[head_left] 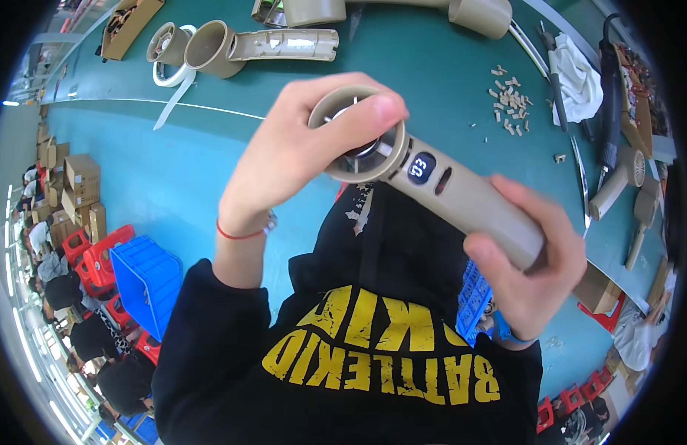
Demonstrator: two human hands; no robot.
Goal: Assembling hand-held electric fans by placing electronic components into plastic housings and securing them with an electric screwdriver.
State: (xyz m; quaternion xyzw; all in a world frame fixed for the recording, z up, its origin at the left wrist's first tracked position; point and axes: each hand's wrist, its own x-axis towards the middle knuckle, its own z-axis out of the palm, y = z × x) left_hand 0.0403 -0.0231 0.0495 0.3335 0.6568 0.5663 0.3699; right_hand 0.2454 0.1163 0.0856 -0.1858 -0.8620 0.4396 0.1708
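Fingers [369, 119] of the left hand [284, 148] clasp the fan [469, 196] by its ring head; the right hand [540, 259] grasps the handle end | smooth beige plastic, tubular handle, aloft before the black sweatshirt [210, 363] | flat green bench [432, 81], straight-edged, open room between curved shell [284, 46] and small loose bits [511, 104]

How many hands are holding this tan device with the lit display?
2: your left hand at its round head, your right hand around the end of its handle.
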